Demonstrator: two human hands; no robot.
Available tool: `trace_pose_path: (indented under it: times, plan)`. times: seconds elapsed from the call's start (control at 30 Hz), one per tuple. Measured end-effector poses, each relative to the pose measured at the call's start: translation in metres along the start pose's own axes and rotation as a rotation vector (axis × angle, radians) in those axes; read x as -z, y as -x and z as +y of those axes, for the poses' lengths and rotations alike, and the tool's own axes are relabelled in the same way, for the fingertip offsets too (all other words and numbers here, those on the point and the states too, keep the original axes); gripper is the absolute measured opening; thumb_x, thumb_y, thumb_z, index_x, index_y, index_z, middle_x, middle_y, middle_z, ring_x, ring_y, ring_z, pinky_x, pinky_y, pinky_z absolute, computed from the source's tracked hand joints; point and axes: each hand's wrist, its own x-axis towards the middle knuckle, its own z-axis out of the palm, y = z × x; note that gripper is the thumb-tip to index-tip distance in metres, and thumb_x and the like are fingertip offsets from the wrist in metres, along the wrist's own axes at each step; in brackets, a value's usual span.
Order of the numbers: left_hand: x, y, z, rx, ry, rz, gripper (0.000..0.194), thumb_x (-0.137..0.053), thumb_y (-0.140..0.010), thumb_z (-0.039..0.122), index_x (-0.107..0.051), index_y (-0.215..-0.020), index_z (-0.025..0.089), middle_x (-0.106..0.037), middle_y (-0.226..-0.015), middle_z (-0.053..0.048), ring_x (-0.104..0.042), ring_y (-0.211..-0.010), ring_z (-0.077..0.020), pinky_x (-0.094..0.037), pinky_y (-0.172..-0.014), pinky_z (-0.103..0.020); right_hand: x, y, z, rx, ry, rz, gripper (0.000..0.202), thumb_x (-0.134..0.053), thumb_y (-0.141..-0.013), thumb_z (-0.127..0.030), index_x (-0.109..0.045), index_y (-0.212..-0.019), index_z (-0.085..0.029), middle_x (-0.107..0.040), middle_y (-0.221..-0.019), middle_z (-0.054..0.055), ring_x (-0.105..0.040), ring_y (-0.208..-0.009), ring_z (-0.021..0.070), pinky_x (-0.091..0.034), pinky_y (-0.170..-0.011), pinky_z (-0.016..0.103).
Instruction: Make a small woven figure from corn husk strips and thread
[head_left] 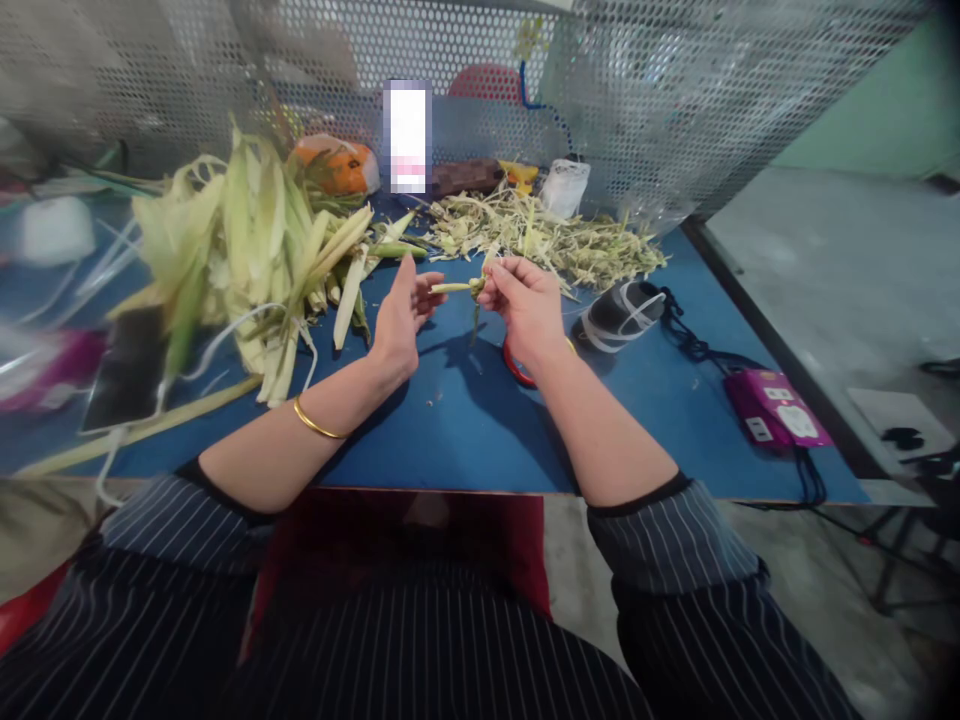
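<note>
My right hand (523,305) pinches a small knotted strip of corn husk (459,287) above the blue table. The strip points left, and its pale end reaches the fingers of my left hand (405,315). That hand is open, thumb raised and apart from the fingers; whether it touches the strip I cannot tell. Beneath my right wrist a red ring-shaped handle (516,368) shows, the rest of it hidden. Left of my hands lies a big pile of long corn husks (259,230). Behind them spreads a heap of small knotted husk pieces (547,240).
A dark spool-like roll with white wrapping (622,315) lies right of my hand, near a purple power strip (776,408) with black cord. A phone (127,365) with white cables lies left. Along the back stand an orange packet (337,165) and a perforated metal screen (480,45).
</note>
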Motion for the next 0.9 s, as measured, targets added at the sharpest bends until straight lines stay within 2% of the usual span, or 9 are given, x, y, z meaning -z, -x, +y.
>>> trace_pose_path:
  times: [0.07,0.1,0.2,0.3,0.43,0.6,0.7,0.8,0.9]
  plan:
    - [-0.005,0.006,-0.001,0.005,0.060,-0.031,0.027,-0.045,-0.093,0.035,-0.065,-0.102,0.019,-0.074,-0.115,-0.010,-0.070,-0.106,-0.0169,-0.054,-0.092,-0.033,-0.001,0.001,0.000,-0.002,-0.043,0.004,0.015,-0.063,-0.091,-0.035,-0.057,-0.086,-0.022,-0.058,-0.072,-0.005,-0.059,-0.062,0.0063,-0.050,-0.065,0.019]
    - [-0.007,0.009,-0.001,-0.002,0.055,-0.059,0.022,-0.051,-0.084,0.022,-0.066,-0.100,0.019,-0.074,-0.115,-0.009,-0.070,-0.105,-0.0164,-0.053,-0.092,-0.033,-0.002,0.002,0.000,-0.006,-0.073,0.004,0.017,-0.064,-0.090,-0.037,-0.057,-0.086,-0.022,-0.059,-0.073,-0.005,-0.059,-0.063,0.0062,-0.051,-0.065,0.019]
    - [-0.011,0.015,0.002,-0.073,0.078,-0.196,0.035,-0.057,-0.069,0.007,-0.068,-0.100,0.019,-0.075,-0.110,-0.006,-0.070,-0.103,-0.0163,-0.053,-0.095,-0.032,-0.006,0.005,0.002,-0.035,-0.185,-0.027,0.017,-0.068,-0.087,-0.035,-0.059,-0.086,-0.022,-0.059,-0.072,-0.006,-0.059,-0.061,0.0055,-0.050,-0.063,0.018]
    - [-0.012,0.018,0.004,-0.076,0.178,-0.261,0.028,-0.070,-0.068,0.013,-0.070,-0.096,0.016,-0.076,-0.095,-0.005,-0.070,-0.091,-0.0159,-0.053,-0.092,-0.031,-0.008,0.009,0.001,-0.057,-0.245,-0.097,0.020,-0.074,-0.083,-0.036,-0.061,-0.083,-0.020,-0.061,-0.070,-0.006,-0.059,-0.058,0.0053,-0.050,-0.058,0.019]
    - [-0.010,0.017,0.006,-0.015,0.135,-0.251,0.017,-0.073,-0.071,0.018,-0.069,-0.087,0.013,-0.070,-0.081,-0.003,-0.062,-0.068,-0.0100,-0.051,-0.072,-0.025,-0.002,0.010,-0.006,-0.030,-0.123,-0.139,0.015,-0.073,-0.083,-0.027,-0.063,-0.079,-0.017,-0.064,-0.067,-0.004,-0.058,-0.052,0.0045,-0.043,-0.050,0.017]
    - [-0.007,0.017,0.014,0.088,0.069,-0.298,0.009,-0.067,-0.069,0.010,-0.060,-0.073,0.015,-0.047,-0.057,0.004,-0.041,-0.048,-0.0057,-0.027,-0.045,-0.020,0.006,0.003,-0.013,-0.033,-0.044,-0.057,0.010,-0.066,-0.088,-0.016,-0.064,-0.078,-0.016,-0.065,-0.063,-0.004,-0.057,-0.048,0.0036,-0.041,-0.047,0.016]
    - [-0.006,0.018,0.017,0.102,0.071,-0.301,0.007,-0.065,-0.075,0.016,-0.059,-0.072,0.014,-0.049,-0.062,0.003,-0.033,-0.046,-0.0037,-0.017,-0.043,-0.021,0.006,0.001,-0.010,-0.061,-0.027,-0.065,0.010,-0.067,-0.087,-0.017,-0.063,-0.079,-0.016,-0.065,-0.064,-0.005,-0.057,-0.050,0.0034,-0.041,-0.049,0.015]
    - [-0.006,0.018,0.018,0.080,-0.007,-0.272,0.023,-0.067,-0.084,0.030,-0.059,-0.070,0.014,-0.053,-0.063,0.001,-0.031,-0.045,-0.0030,-0.016,-0.043,-0.022,0.006,0.001,-0.008,-0.086,-0.010,-0.093,0.010,-0.067,-0.087,-0.018,-0.063,-0.078,-0.016,-0.064,-0.064,-0.005,-0.058,-0.050,0.0033,-0.042,-0.050,0.015]
    - [-0.006,0.019,0.019,0.059,-0.081,-0.233,0.027,-0.067,-0.086,0.025,-0.057,-0.064,0.014,-0.049,-0.056,0.003,-0.029,-0.044,-0.0024,-0.016,-0.043,-0.023,0.005,0.002,-0.007,-0.117,-0.031,-0.085,0.011,-0.063,-0.088,-0.013,-0.063,-0.078,-0.016,-0.063,-0.064,-0.005,-0.059,-0.051,0.0035,-0.043,-0.051,0.015]
